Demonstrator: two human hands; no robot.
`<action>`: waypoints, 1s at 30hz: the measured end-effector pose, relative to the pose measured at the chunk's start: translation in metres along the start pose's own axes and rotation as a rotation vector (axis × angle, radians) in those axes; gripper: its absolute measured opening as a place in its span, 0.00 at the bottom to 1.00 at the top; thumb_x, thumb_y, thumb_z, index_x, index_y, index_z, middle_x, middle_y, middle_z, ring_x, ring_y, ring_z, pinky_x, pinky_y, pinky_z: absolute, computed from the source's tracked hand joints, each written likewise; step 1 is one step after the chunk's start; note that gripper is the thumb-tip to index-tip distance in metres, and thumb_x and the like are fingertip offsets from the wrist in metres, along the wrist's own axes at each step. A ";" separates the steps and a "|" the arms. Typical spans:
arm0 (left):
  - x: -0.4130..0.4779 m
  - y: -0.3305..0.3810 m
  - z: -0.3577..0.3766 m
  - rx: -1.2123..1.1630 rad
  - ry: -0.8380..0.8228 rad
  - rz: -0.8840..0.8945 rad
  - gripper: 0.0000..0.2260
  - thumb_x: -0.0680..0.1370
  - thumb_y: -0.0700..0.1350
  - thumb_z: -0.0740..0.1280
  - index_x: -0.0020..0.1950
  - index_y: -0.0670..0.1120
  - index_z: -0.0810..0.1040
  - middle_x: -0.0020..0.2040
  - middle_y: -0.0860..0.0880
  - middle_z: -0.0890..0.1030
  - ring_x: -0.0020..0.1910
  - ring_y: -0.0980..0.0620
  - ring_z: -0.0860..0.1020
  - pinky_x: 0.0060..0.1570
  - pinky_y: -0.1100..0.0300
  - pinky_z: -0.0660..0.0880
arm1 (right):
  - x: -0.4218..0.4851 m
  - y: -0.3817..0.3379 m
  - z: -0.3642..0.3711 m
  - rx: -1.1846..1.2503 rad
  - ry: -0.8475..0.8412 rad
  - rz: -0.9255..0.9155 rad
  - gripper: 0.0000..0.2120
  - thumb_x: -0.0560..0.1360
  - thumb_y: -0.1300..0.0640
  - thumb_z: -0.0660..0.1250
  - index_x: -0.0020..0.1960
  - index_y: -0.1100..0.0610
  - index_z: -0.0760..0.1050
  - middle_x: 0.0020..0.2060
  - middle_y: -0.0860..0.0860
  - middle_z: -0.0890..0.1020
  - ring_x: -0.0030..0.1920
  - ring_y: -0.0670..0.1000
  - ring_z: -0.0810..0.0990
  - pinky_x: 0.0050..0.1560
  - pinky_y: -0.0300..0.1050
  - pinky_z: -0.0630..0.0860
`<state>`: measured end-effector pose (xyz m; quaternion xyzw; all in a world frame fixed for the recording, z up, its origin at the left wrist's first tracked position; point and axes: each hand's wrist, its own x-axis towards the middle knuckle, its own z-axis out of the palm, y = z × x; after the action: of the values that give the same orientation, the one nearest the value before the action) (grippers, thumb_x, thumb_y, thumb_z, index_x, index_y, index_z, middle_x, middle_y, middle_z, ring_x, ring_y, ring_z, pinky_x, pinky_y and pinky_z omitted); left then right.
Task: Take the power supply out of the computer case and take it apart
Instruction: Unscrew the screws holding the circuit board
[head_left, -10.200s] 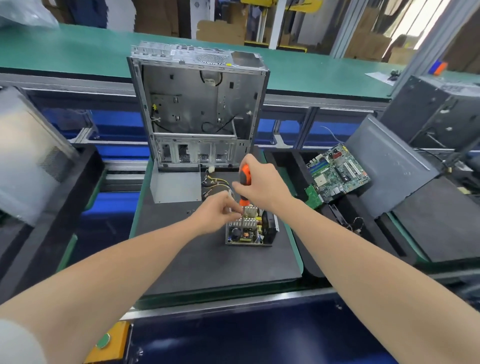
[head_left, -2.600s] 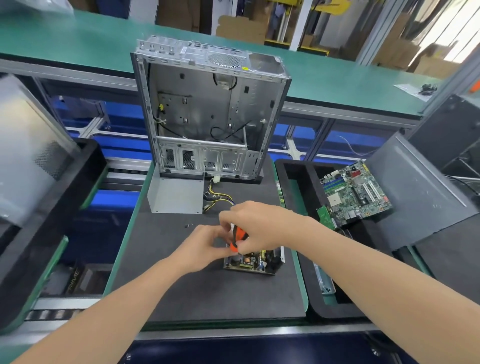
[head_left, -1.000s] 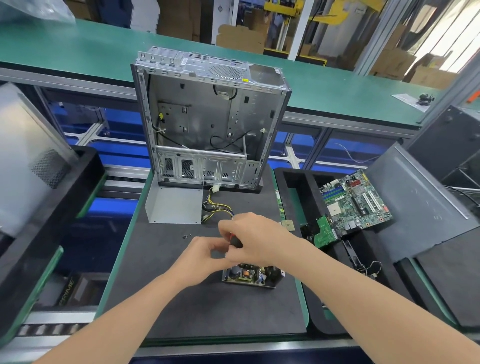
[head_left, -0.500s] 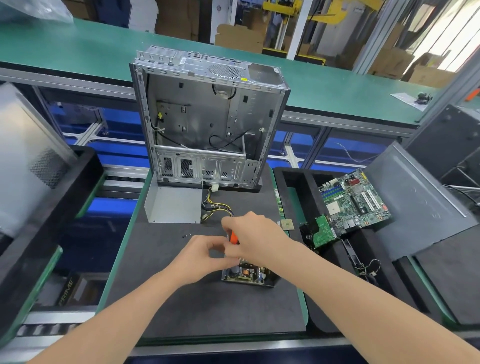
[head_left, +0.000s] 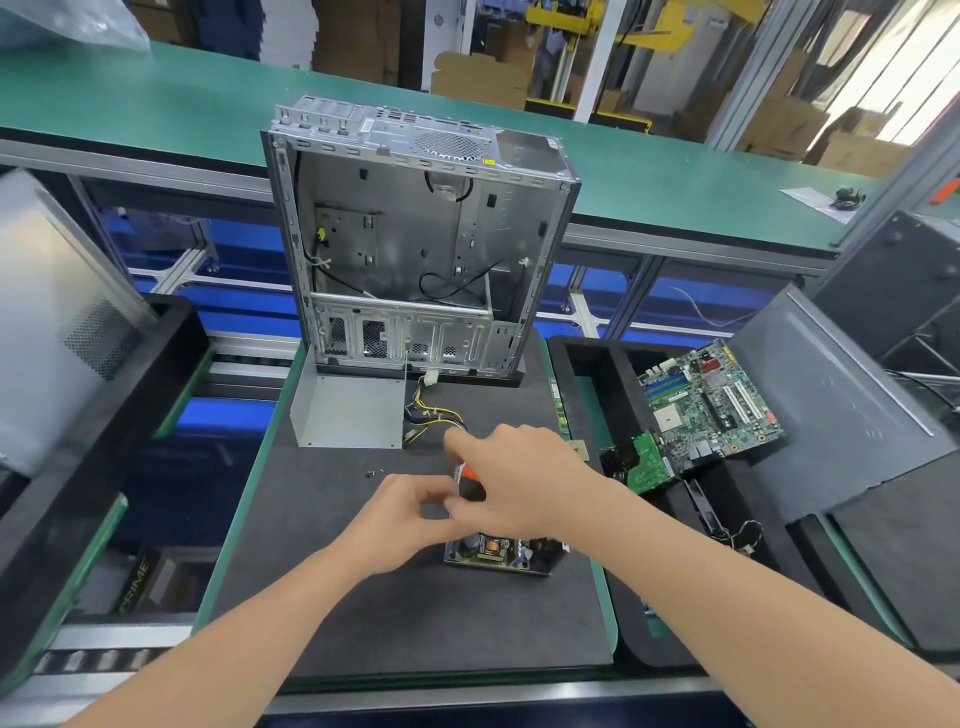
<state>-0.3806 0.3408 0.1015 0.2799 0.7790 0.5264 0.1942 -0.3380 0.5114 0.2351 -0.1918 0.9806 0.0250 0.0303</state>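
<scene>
The open power supply (head_left: 501, 555), its circuit board and parts bared, lies on the dark work mat (head_left: 405, 613). My right hand (head_left: 511, 480) grips an orange-handled screwdriver (head_left: 470, 480) held upright over the board. My left hand (head_left: 410, 517) has its fingers curled at the screwdriver's shaft beside the unit; what they pinch is hidden. The grey metal cover (head_left: 345, 410) of the supply stands behind, with yellow and black cables (head_left: 431, 415) next to it. The emptied computer case (head_left: 415, 234) stands upright at the mat's far edge.
Two small screws (head_left: 371, 473) lie on the mat left of my hands. A black tray (head_left: 587, 364) on the right holds a green motherboard (head_left: 711, 405) and a small card (head_left: 647, 462). Grey case panels lean at the left (head_left: 57, 312) and right (head_left: 831, 395).
My right hand has turned a little on the screwdriver, showing more of the orange handle. Both hands stay over the power supply, which has not moved.
</scene>
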 end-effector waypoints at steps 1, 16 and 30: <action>0.000 0.001 0.000 -0.009 0.007 0.014 0.08 0.74 0.59 0.75 0.49 0.58 0.85 0.48 0.58 0.87 0.49 0.62 0.82 0.53 0.60 0.76 | 0.000 -0.004 0.002 -0.068 0.041 0.081 0.19 0.77 0.38 0.62 0.52 0.54 0.67 0.31 0.48 0.67 0.33 0.58 0.72 0.31 0.47 0.62; -0.002 0.002 -0.004 0.021 -0.031 -0.014 0.12 0.74 0.58 0.76 0.56 0.63 0.85 0.54 0.64 0.86 0.60 0.64 0.81 0.64 0.53 0.76 | 0.006 0.005 -0.001 0.266 -0.222 0.013 0.09 0.73 0.56 0.71 0.51 0.52 0.73 0.43 0.51 0.75 0.43 0.55 0.77 0.41 0.53 0.79; -0.003 0.000 -0.003 -0.038 0.022 0.012 0.05 0.74 0.57 0.76 0.47 0.59 0.84 0.46 0.59 0.86 0.48 0.60 0.82 0.52 0.57 0.74 | 0.001 -0.011 0.004 -0.048 0.010 0.210 0.23 0.76 0.33 0.59 0.49 0.54 0.68 0.31 0.49 0.70 0.33 0.58 0.73 0.34 0.48 0.67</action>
<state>-0.3797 0.3366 0.1028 0.2753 0.7691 0.5453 0.1878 -0.3350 0.5012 0.2311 -0.0886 0.9946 0.0504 0.0182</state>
